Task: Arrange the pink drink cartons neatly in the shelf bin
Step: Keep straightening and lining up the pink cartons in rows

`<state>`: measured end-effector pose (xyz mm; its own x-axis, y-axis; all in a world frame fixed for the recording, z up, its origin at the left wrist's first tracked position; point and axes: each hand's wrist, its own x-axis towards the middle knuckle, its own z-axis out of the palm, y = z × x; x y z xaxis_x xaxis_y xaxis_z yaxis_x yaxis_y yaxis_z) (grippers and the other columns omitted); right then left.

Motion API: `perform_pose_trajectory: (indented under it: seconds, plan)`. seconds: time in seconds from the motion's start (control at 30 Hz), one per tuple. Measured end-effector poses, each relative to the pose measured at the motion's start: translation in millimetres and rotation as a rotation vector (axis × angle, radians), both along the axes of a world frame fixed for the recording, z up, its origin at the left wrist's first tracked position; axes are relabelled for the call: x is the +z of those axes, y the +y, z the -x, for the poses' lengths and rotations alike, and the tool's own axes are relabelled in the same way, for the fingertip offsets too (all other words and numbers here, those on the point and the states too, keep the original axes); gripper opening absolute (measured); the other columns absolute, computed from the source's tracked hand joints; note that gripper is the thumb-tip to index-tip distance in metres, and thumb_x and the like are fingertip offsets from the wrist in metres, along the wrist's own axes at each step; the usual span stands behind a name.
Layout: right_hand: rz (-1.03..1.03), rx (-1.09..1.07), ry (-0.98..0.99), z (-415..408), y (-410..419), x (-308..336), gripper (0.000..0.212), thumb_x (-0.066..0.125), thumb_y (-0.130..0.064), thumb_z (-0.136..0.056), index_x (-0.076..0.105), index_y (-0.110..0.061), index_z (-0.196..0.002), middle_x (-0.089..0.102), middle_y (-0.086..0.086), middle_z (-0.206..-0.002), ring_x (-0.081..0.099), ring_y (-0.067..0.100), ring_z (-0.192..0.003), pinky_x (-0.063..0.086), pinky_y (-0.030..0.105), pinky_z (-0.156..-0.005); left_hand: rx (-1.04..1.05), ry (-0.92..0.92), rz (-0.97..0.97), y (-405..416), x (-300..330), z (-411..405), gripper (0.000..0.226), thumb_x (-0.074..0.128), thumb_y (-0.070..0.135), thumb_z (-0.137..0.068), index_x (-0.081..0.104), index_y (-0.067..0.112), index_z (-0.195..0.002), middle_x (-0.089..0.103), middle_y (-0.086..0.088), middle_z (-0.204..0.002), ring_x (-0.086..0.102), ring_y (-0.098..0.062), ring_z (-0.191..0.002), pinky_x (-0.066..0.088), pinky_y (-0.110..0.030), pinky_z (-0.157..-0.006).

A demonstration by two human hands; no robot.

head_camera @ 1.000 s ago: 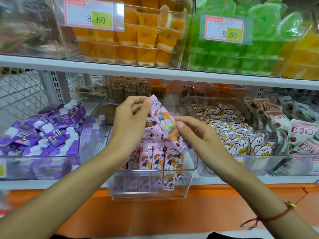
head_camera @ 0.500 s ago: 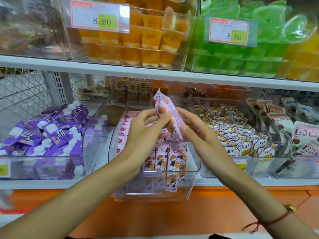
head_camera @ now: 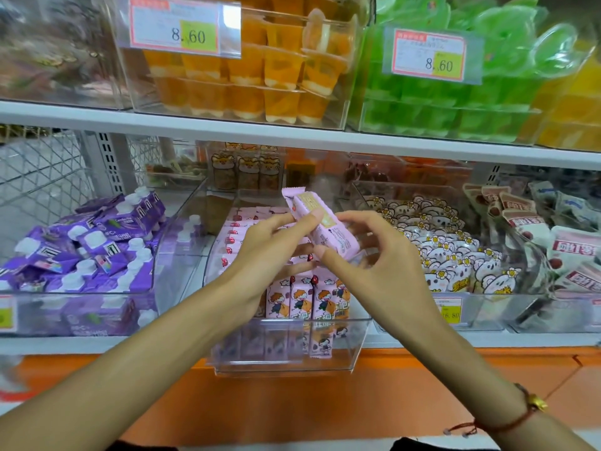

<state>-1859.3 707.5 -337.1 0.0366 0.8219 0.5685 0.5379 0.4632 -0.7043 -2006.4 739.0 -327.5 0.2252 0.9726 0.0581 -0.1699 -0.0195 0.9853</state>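
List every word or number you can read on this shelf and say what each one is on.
"8.60": price tag on the orange jelly cup bin.
"8.60": price tag on the green jelly bin.
"16.80", faint: yellow tag on the bin right of the pink cartons.
"NFC": a purple pouch, small.
Print on the pink carton in both hands, and on the other packs: too small or blurred.

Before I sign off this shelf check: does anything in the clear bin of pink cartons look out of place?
One pink drink carton is out of the rows, tilted above the clear plastic bin, pinched between the left hand and right hand.
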Motion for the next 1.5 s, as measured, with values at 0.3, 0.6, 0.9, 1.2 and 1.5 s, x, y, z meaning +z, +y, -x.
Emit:
perform_pose_trajectory:
  seconds: [0.3,0.6,0.9,1.2,1.5]
  plan:
    - [-0.066,0.070,-0.042,-14,2,1,0.032,0.069,-0.006,-0.083,0.060,-0.025,-0.107,0.065,-0.013,-0.106,0.061,0.004,-0.101,0.049,0.025,-0.093,-0.071,0.192,-0.569,-1,-5,10,0.038,0.069,-0.006,-0.081,0.063,0.012,-0.114,0.068,0.004,-0.115,0.062,-0.005,-0.112,0.049,-0.016,-0.090]
    - [-0.138,0.083,-0.074,-13,2,0,0.040,0.075,-0.012,-0.080,0.058,-0.021,-0.115,0.062,-0.012,-0.113,0.059,0.004,-0.104,0.046,0.020,-0.090,-0.053,0.056,-0.474,-2,-5,9,0.043,0.072,0.011,-0.079,0.057,0.030,-0.114,0.069,0.010,-0.112,0.067,-0.008,-0.104,0.054,-0.019,-0.080]
    - [0.154,0.313,0.279,-17,1,3,0.040,0.074,-0.026,-0.078,0.057,-0.019,-0.113,0.071,0.003,-0.093,0.068,0.011,-0.080,0.052,0.019,-0.070,-0.047,-0.101,-0.298,-4,1,7,0.070,0.072,0.032,-0.070,0.045,0.032,-0.134,0.059,0.013,-0.128,0.063,0.000,-0.108,0.054,-0.018,-0.081]
    - [0.069,0.132,0.189,-34,-1,6,0.018,0.065,-0.034,-0.084,0.066,-0.023,-0.098,0.069,-0.013,-0.090,0.064,-0.001,-0.082,0.046,0.009,-0.069,0.072,0.147,-0.576,2,8,14,0.034,0.076,0.032,-0.071,0.064,0.026,-0.103,0.073,0.006,-0.092,0.070,-0.007,-0.080,0.056,-0.020,-0.071]
    - [0.398,0.077,-0.042,-54,-1,-9,0.022,0.049,-0.019,-0.097,0.056,-0.028,-0.115,0.063,-0.006,-0.107,0.065,0.012,-0.088,0.052,0.033,-0.071,0.109,0.992,-0.798,17,-21,-27,0.054,0.073,0.059,-0.070,0.056,0.033,-0.114,0.066,0.011,-0.085,0.059,-0.012,-0.076,0.042,-0.023,-0.057]
